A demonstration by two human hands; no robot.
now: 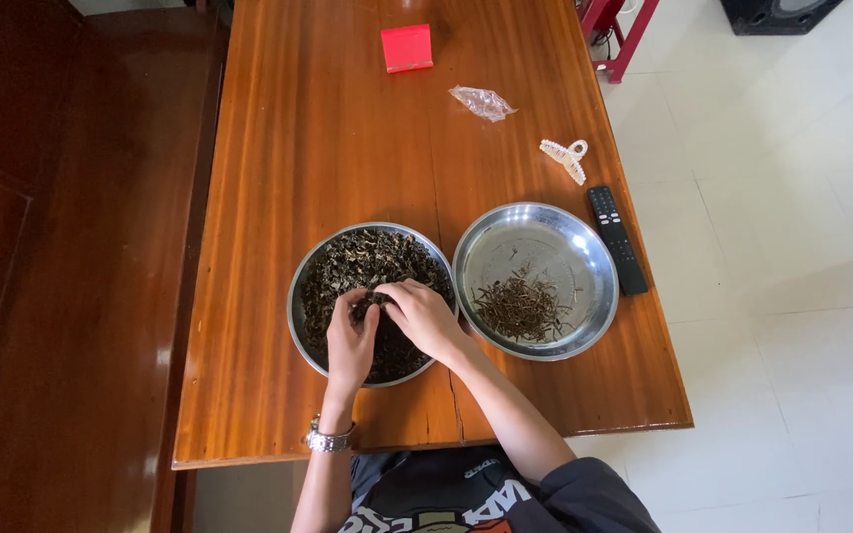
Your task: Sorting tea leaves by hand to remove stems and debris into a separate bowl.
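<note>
The left hand (349,341) and the right hand (424,314) meet over a round metal bowl (300,296) full of dark dried leaves (372,259) on the brown counter (328,128). Their fingers pinch a small clump together. Just beside it, another metal bowl (545,232) holds thin stems (522,306).

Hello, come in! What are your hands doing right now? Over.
Left hand and right hand pinching dark dried leaves in the round steel bowl. Thin stems lie in the second steel bowl. Nothing blocking.

Head camera, steeply downward, table (278,148) close below.
</note>
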